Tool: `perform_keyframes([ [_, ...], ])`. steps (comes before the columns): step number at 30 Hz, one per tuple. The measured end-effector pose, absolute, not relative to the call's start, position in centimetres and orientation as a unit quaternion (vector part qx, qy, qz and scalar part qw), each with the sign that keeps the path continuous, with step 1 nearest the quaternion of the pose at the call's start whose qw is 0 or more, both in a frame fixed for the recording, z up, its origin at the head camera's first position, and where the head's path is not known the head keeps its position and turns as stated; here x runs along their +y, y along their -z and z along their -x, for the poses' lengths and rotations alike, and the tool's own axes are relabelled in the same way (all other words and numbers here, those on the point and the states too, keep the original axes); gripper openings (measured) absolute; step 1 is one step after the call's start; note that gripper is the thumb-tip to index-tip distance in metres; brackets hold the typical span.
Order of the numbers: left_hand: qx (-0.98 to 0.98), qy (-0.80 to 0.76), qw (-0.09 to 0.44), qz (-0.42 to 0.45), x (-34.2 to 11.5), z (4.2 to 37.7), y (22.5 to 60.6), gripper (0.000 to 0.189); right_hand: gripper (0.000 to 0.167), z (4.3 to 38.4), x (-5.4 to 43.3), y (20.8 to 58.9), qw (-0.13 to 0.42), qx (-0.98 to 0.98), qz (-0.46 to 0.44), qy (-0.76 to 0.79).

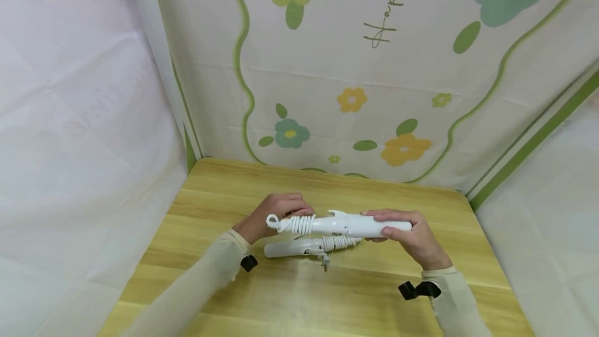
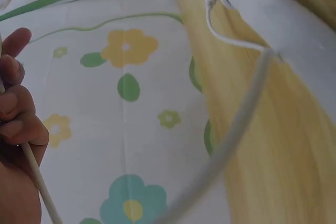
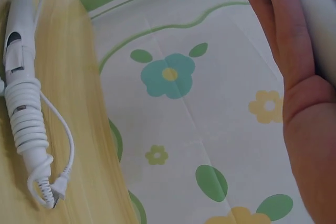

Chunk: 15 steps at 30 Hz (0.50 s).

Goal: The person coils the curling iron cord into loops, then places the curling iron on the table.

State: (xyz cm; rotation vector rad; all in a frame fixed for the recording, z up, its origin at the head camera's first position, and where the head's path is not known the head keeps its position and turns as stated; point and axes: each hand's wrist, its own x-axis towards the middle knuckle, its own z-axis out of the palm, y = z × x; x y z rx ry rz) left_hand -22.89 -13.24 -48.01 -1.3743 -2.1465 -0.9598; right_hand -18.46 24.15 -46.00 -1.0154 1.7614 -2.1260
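Note:
My right hand (image 1: pixel 418 235) grips the smooth white handle of a curling iron (image 1: pixel 362 226), fingers behind and thumb in front, holding it roughly level over the table. A white cord (image 1: pixel 301 225) is coiled round its other end. At that end my left hand (image 1: pixel 276 216) curls its fingers round the cord (image 2: pixel 35 174), as the left wrist view shows; part of this hand is behind the coils. Beneath lies a second white curling iron (image 1: pixel 290 248), its own cord (image 3: pixel 29 124) wound round the barrel and its plug (image 3: pixel 60 188) hanging loose by the tip.
The wooden tabletop (image 1: pixel 262 300) ends at a white cloth backdrop (image 1: pixel 318 98) with printed flowers. White cloth walls (image 1: pixel 84 144) close in the left and right sides. Dark straps (image 1: pixel 419 290) sit at the sleeve cuffs.

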Motion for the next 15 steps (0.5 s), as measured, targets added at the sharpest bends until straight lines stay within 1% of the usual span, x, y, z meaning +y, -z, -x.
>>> perform_keyframes([
  [2, -0.778, 0.384, 0.177, 0.466, -12.9, 22.5, 48.0, 0.015, 0.045, 18.5, 24.1, 45.9, 0.082, 0.593, 0.324, 0.733],
  [6, -0.809, 0.415, 0.111, 0.401, -12.0, 22.0, 47.9, 0.007, 0.037, 18.5, 23.8, 45.7, 0.042, 0.591, 0.290, 0.752],
  [7, -0.815, 0.418, 0.093, 0.391, -11.8, 21.9, 47.9, 0.010, 0.035, 18.5, 23.6, 45.7, 0.031, 0.593, 0.281, 0.754],
  [10, -0.825, 0.428, 0.037, 0.367, -11.5, 21.7, 47.9, 0.032, 0.031, 18.6, 23.3, 45.6, 0.003, 0.599, 0.254, 0.759],
  [13, -0.832, 0.427, 0.009, 0.354, -11.2, 21.4, 47.9, 0.036, 0.031, 18.7, 23.2, 45.4, -0.017, 0.597, 0.227, 0.770],
  [15, -0.843, 0.407, 0.006, 0.353, -11.0, 21.1, 47.9, 0.036, 0.032, 18.8, 23.3, 45.4, -0.031, 0.576, 0.210, 0.789],
])
